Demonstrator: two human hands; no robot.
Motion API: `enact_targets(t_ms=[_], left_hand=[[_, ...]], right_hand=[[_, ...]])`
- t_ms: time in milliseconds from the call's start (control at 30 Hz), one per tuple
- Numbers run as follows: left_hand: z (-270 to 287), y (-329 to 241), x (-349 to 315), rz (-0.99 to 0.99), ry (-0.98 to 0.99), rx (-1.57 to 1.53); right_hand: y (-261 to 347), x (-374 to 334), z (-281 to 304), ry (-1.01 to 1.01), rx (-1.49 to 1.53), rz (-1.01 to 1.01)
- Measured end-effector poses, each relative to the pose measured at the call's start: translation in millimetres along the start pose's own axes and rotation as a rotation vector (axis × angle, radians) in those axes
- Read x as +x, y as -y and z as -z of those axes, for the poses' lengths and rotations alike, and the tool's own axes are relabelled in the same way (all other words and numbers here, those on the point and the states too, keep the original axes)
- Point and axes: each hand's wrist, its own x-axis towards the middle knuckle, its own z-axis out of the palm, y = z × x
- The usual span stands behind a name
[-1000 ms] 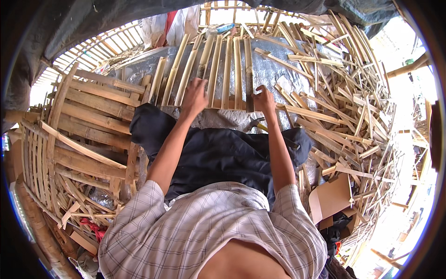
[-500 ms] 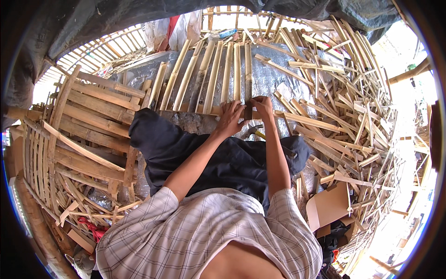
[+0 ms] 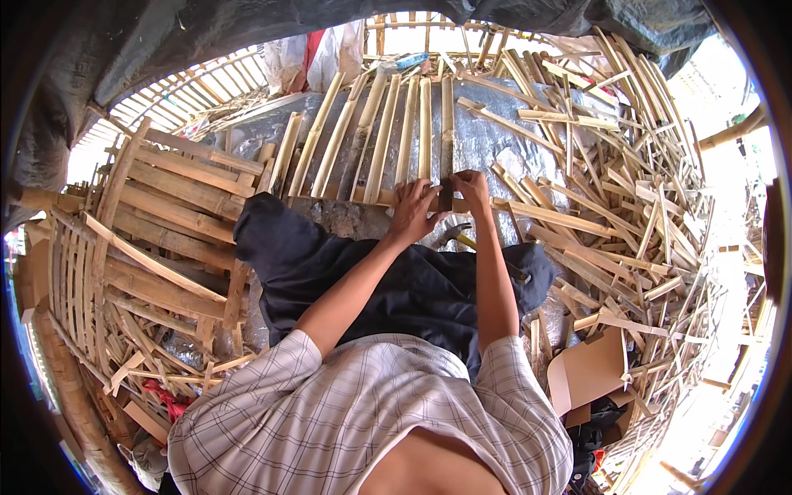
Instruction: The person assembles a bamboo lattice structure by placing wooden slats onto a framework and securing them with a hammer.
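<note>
Several split bamboo slats point(image 3: 383, 136) lie side by side, their near ends across a bamboo crosspiece point(image 3: 511, 205). At the right end of the row is a bamboo slat with a dark near end point(image 3: 446, 136). My left hand point(image 3: 414, 213) lies over the near ends just left of it, fingers spread and thumb toward the dark end. On its right side, my right hand point(image 3: 471, 190) pinches the dark slat near the crosspiece. Whether a small piece is also between those fingers is hidden. A hammer with a yellow handle point(image 3: 459, 237) lies below my hands, by my legs.
A finished-looking bamboo slat panel point(image 3: 177, 202) stands at the left. Loose bamboo strips point(image 3: 627, 214) are heaped along the right. An opened cardboard box point(image 3: 587, 371) sits at the lower right. Grey plastic sheeting point(image 3: 503, 148) lies under the slats.
The whole view has shifted slightly to the right. Both hands keep nearly the same place at the dark-ended slat, with only slight finger movement.
</note>
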Motion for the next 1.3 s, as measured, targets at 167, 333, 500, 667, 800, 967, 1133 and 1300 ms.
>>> enact_targets(t_ms=[167,333,500,667,800,967,1133,1300], left_hand=[[5,15,-2,0.024,0.059,-0.112],[24,24,1,0.197,-0.005,-0.38],[51,-2,7,0.681,-0.171,-1.755],[52,-15,10,0.569,-0.15,-2.35],[67,-42,18,0.411,0.142,-2.035],[137,-82,26,0.4,0.208,-1.996],[147,-115,46,-0.159,0.043,-0.826],[122,-45,52,-0.379,0.083,-0.025]], right_hand=[[29,-22,13,-0.365,-0.336,0.231],[45,-43,38,-0.221,0.005,0.403],[84,-89,46,0.111,0.836,0.257],[142,-135,16,0.028,0.587,0.442],[153,-154,-1,0.165,-0.028,0.897],[138,-121,30,-0.331,-0.649,0.693],[131,-115,2,-0.106,0.726,0.248],[182,-150,17,0.313,1.456,-0.265]])
